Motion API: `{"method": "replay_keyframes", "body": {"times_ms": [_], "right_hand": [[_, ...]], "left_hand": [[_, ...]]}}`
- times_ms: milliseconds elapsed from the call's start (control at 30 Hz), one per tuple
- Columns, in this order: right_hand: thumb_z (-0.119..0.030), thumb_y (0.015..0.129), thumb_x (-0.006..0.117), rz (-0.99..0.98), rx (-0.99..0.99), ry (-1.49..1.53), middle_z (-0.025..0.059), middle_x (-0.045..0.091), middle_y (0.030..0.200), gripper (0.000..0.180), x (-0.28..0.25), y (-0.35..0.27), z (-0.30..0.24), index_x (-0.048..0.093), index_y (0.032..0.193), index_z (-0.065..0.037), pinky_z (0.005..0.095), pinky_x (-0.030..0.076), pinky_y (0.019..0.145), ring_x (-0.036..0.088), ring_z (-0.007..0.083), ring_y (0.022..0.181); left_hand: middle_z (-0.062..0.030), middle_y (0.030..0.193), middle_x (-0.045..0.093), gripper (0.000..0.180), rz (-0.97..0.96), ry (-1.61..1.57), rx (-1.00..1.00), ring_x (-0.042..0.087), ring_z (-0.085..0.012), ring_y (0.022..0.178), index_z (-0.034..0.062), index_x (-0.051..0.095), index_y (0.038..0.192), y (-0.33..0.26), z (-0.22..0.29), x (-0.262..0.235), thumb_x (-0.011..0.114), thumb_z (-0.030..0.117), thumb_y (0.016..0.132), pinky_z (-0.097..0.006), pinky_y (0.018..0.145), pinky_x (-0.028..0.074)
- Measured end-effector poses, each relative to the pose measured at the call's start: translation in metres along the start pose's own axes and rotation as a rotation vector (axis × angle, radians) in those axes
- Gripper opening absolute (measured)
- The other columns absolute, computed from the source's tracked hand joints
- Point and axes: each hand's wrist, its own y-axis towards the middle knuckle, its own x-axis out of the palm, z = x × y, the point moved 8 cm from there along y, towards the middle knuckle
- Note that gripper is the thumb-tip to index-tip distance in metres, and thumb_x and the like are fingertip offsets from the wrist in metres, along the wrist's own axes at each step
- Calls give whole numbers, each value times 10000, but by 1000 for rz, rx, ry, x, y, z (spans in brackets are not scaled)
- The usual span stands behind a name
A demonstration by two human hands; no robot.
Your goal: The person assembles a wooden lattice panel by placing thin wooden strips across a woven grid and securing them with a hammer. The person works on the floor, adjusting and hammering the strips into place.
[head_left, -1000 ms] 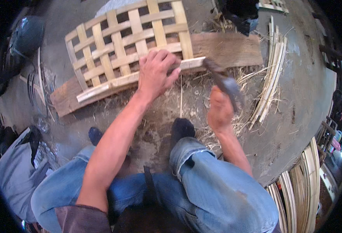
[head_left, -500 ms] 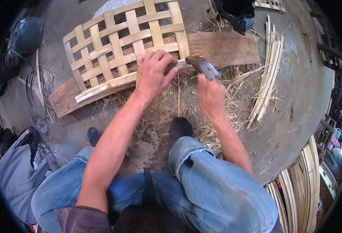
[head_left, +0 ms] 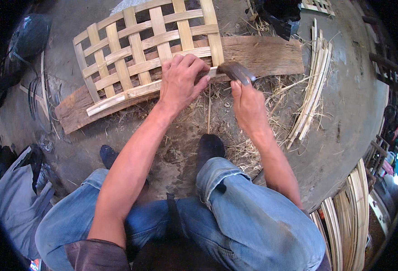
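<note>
Left hand [head_left: 181, 83] palm-down on the edge strip [head_left: 142, 91], fingers bent over it, thumb a little off the forefinger. Can't tell if anything is pinched under there. Now left to right. Grey cloth [head_left: 14, 198] bunched at far left. Woven lattice panel [head_left: 142, 45], pale flat slats, lower part over the left and middle of a rough brown plank [head_left: 271, 58] on the floor [head_left: 348, 104]. Edge strip runs along the panel's near edge, over the plank, slanting up to the right. Hammer [head_left: 237, 73] next: dark metal head at the strip's right end, contact unclear. Right hand [head_left: 249, 106] closed in a fist round the handle, just right of the left hand, not touching it. Shavings [head_left: 248, 151] scattered near it. Loose bundle of thin strips [head_left: 314, 86] on the floor, further right. Long curved slats [head_left: 357, 203] lower right, by the knee.
</note>
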Motion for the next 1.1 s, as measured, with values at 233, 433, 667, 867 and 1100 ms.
{"method": "replay_keyframes", "body": {"times_ms": [233,433,667,867,1100], "right_hand": [[-239,1028,504,-15,43,-22,275,646,783,281,3,8,8,611,1041,20,548,493,636,634,483,752],[-248,1025,509,-68,29,-72,266,658,865,302,6,14,16,606,1182,-9,537,499,656,632,486,780],[-177,962,563,60,-78,-170,252,650,940,233,-9,-12,30,581,1153,-45,519,497,715,634,456,870],[-111,883,636,-8,188,-176,187,571,965,254,7,-109,98,571,1113,-28,478,489,765,584,413,898],[-201,863,689,134,-78,-234,171,575,1092,297,-4,-98,69,608,1097,-37,475,448,894,546,376,1043]], "left_hand": [[-29,1001,613,211,-23,-24,-11,549,-265,1019,153,674,991,4,-1,0,734,262,821,-424,881,388],[-32,1021,612,210,-27,-4,-39,544,-265,1059,145,672,981,4,-5,-1,739,247,810,-443,892,402],[-63,1000,614,230,-85,-34,-18,578,-255,1011,146,667,1015,3,-4,6,739,245,820,-427,880,435],[-80,962,677,215,200,-387,-159,655,-214,913,86,677,1041,6,-48,-69,727,102,833,-340,826,538],[-53,941,696,192,747,-158,-526,632,-136,862,48,682,1106,-75,-238,-219,661,135,937,-287,823,523]]}}
